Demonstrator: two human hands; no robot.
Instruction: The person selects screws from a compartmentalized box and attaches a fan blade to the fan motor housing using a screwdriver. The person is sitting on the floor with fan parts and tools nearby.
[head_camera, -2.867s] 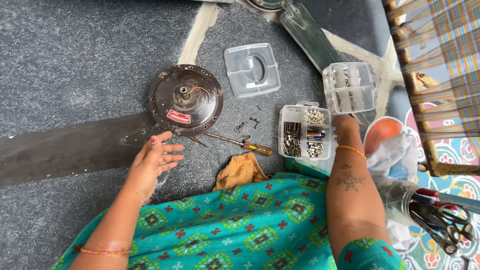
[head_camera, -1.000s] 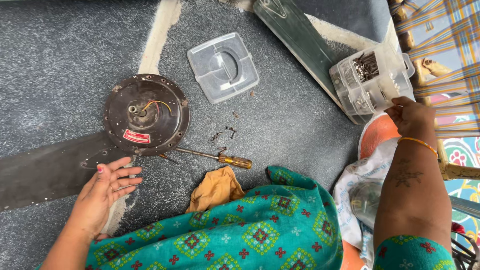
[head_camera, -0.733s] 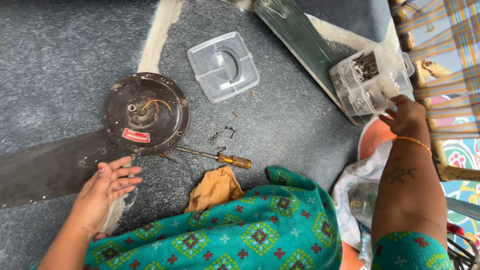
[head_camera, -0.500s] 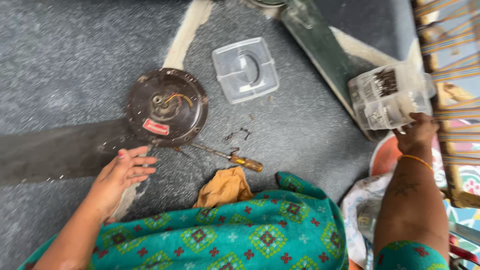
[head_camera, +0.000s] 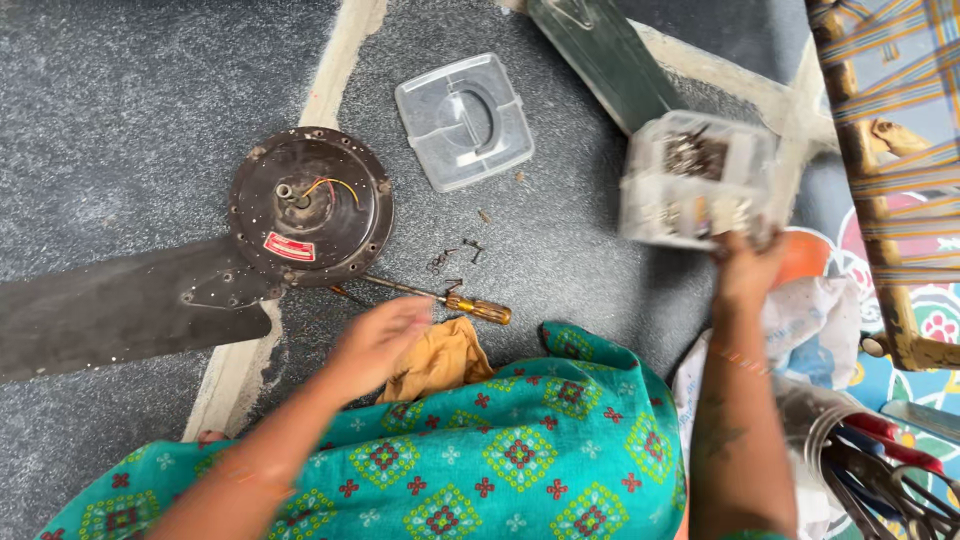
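Nearest, at the bottom of the frame, a teal patterned cloth (head_camera: 500, 460) covers the person's lap, with a jar of tools (head_camera: 880, 470) at lower right. Just above the lap, left of centre, the left hand (head_camera: 380, 340) hovers blurred over an ochre rag (head_camera: 440, 362); it holds nothing, and how far its fingers spread I cannot tell. Beside it lies a screwdriver (head_camera: 450, 298) with an amber handle, and a few loose screws (head_camera: 455, 255) sit just beyond. At right, the right hand (head_camera: 745, 270) grips the lower edge of a clear parts box (head_camera: 695, 180), lifted off the floor and tilted. With its compartments full of small metal bits it is probably heavy for its size, stiff but brittle, and apt to spill; a hold under its base would likely be safer. Further off, at left, a rusty fan motor (head_camera: 310, 205) with one dark blade (head_camera: 120, 310) rests on the grey floor (head_camera: 120, 100). The clear lid (head_camera: 465, 120) lies at upper centre.
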